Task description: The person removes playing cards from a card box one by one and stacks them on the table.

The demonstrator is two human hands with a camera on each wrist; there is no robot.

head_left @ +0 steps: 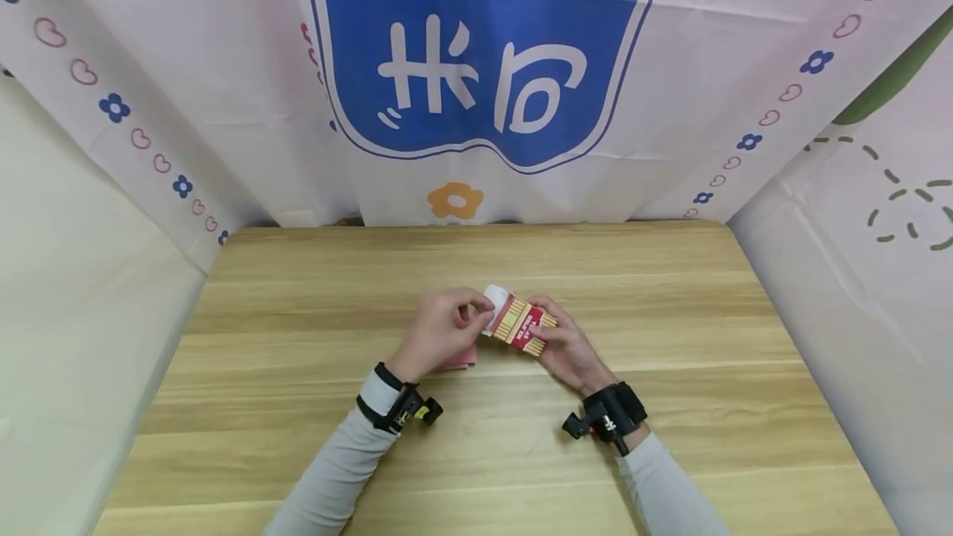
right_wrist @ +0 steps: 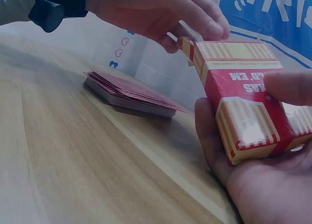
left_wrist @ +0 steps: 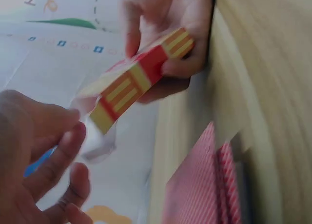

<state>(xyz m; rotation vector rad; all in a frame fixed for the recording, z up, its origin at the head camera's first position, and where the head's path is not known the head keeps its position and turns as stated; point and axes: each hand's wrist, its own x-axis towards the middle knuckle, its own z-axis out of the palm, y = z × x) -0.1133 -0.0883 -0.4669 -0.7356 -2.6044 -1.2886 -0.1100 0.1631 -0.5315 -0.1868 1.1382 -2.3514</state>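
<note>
My right hand [head_left: 569, 350] grips a red and yellow striped playing card box [head_left: 524, 325], thumb across its printed face and fingers round the far side. The box is tilted above the table, with its white flap [head_left: 497, 303] standing out at the end towards my left hand [head_left: 439, 329]. There, the left thumb and forefinger pinch the flap's edge, while the other fingers curl loosely in the left wrist view. Below the left hand lies a deck of red-backed playing cards [right_wrist: 131, 94], stacked a little unevenly. From the head view, that hand hides most of the deck.
A wood-grain table [head_left: 298, 296] spreads under both hands. Behind it hangs a white cloth with a blue printed panel [head_left: 484, 48], and pale cloth walls [head_left: 841, 271] close off the sides. Each wrist wears a black camera strap [head_left: 616, 412].
</note>
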